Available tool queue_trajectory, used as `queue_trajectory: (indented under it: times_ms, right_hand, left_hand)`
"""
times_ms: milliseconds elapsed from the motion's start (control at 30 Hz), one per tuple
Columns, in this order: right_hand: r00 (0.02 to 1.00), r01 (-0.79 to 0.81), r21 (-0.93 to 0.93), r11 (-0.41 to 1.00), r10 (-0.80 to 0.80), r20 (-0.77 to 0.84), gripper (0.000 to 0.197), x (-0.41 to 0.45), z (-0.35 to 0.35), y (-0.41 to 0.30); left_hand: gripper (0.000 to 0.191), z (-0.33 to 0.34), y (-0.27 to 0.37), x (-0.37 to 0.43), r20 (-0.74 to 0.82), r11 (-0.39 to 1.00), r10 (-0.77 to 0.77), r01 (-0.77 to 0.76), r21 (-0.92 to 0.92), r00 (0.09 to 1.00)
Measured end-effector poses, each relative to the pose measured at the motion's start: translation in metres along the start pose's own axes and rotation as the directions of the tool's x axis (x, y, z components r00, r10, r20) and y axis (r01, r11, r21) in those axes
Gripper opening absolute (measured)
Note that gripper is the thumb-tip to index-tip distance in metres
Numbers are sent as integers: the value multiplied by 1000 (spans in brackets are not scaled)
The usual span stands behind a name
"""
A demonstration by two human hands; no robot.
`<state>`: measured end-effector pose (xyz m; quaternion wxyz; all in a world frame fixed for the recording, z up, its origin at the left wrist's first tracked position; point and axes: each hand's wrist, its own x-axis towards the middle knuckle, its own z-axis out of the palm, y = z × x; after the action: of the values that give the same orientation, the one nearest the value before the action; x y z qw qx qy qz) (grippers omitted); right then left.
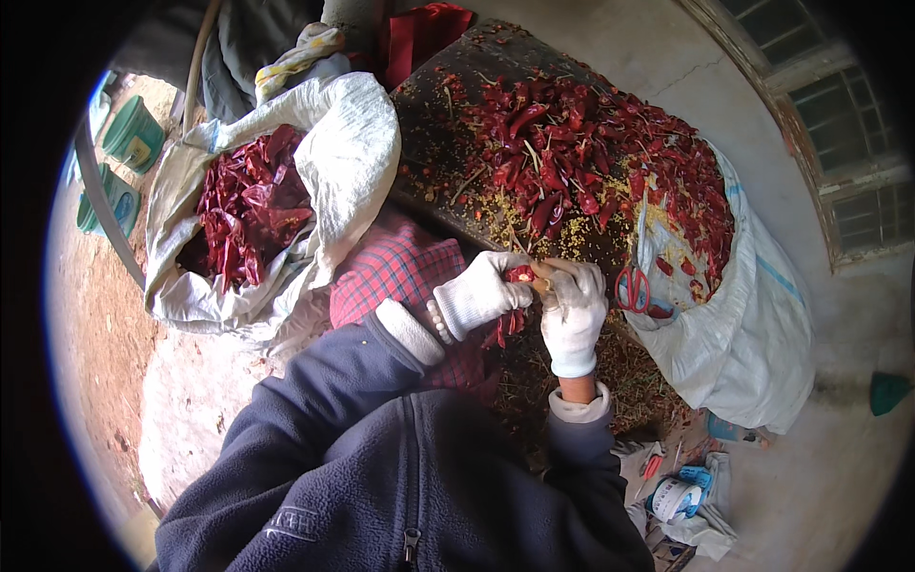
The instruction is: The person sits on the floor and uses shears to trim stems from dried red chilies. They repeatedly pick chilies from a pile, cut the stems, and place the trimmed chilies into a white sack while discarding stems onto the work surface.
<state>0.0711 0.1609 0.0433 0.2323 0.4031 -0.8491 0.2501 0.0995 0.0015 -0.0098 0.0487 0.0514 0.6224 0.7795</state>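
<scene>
My left hand (486, 292), in a white knit glove with a beaded bracelet at the wrist, is closed on a dried red chili pepper (520, 274); more red pieces hang below its fingers. Close beside it on the right, my right hand (572, 297), in a soiled glove, has its fingertips at the pepper's end; whether they grip it is unclear. Beyond both hands lies a heap of dried red chili peppers (550, 154) with loose yellow seeds on a dark table (436, 107). Red-handled scissors (632, 289) rest at the mouth of a white woven sack (758, 314) on the right.
An open white woven sack (350, 136) holding red chili pieces (250, 207) stands at left. Green buckets (134, 136) are on the ground beyond it. Stems and debris (622, 379) lie below the table's near edge. A wall with windows (843, 121) is at right.
</scene>
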Motion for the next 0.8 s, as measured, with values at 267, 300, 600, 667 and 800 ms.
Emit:
queue_trajectory:
  times_ms: [267,300,600,667,800]
  right_hand:
    - [904,-410,482,774,416,101,26,-12,9,2]
    - [886,-414,622,665,452,106,28,-15,12,4]
    - [770,-632,521,574,540,340,16,-78,5,51]
    - [786,-366,-95,926,363,501,21,-93,5,60]
    - [726,-653,-45,756,643,244,17,-83,14,108]
  left_hand:
    - [26,2,-2,-5,44,941,119,-127,313,992]
    - [25,2,-1,-6,68,955,112,-126,267,991]
    - [23,5,0,-8,120,980,102,-78,-185,988]
    - [29,6,-1,-8,129,939,16,29,-343,992]
    - [29,13,0,-6,38,900,-32,45,-434,999]
